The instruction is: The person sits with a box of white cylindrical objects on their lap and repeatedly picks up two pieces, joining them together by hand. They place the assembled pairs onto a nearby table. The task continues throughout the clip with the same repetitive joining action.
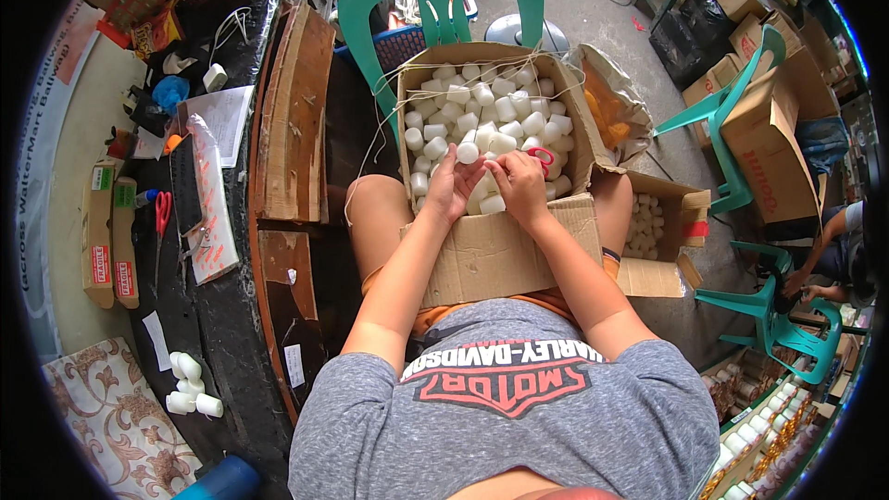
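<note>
On my lap, an open cardboard box [505, 255] is heaped with small white rounded cylinders [505, 108], which look like plastic caps. One white cylinder [468, 153] is between the thumb and fingers of my left hand [450, 187], over the near part of the heap. Close beside it, my right hand [520, 187] has its thumb and fingertips pinched together by the held piece. What they grip is too small to make out. Red loops [540, 161], like scissor handles, show against the right hand's knuckles; whether the hand holds them is unclear. Thin strings hang over the box's rim.
A green plastic chair [366, 9] stands behind the box. To the right, a second cardboard box [648, 276] holds more white pieces. At left, a black table [227, 333] carries red-handled scissors [162, 213], papers and several white pieces [193, 387]. Another person's arm [820, 259] shows far right.
</note>
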### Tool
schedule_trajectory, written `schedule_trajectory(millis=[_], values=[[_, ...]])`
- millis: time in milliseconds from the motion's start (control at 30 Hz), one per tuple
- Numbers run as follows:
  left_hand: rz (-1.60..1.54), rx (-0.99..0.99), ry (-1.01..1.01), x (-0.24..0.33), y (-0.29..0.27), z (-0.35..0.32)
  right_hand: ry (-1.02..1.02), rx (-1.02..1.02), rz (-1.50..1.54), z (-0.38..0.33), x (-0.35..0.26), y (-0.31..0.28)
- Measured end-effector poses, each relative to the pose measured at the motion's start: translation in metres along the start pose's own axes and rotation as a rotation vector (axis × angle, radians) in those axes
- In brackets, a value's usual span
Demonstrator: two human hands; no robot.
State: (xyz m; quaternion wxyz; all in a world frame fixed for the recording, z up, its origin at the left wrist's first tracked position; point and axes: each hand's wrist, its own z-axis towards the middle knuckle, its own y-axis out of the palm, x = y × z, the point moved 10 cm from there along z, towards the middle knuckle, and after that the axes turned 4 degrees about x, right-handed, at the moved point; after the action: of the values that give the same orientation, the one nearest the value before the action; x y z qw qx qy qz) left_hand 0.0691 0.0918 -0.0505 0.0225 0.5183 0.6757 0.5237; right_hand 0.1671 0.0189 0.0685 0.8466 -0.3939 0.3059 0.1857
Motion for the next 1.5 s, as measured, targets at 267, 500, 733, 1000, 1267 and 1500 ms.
schedule_trajectory(millis=[267,500,733,1000,1267,1500], values=[[0.065,0.024,0.029,0.000,-0.005,0.002,-0.044,0.041,0.026,0.000,-0.003,-0.002],[0.071,0.005,0.045,0.002,0.002,-0.001,0.009,-0.038,0.096,-0.002,0.003,0.006],[0.068,-0.014,0.086,0.004,0.001,0.002,-0.040,-0.039,0.091,0.001,-0.002,0.010],[0.045,0.028,0.117,0.007,0.001,0.000,0.371,-0.018,0.243,-0.014,0.039,0.021],[0.096,0.025,0.103,0.005,-0.001,0.001,0.036,0.042,0.120,-0.003,0.003,-0.001],[0.119,-0.014,0.105,0.006,0.003,0.001,0.019,0.097,0.086,-0.003,0.001,-0.005]])
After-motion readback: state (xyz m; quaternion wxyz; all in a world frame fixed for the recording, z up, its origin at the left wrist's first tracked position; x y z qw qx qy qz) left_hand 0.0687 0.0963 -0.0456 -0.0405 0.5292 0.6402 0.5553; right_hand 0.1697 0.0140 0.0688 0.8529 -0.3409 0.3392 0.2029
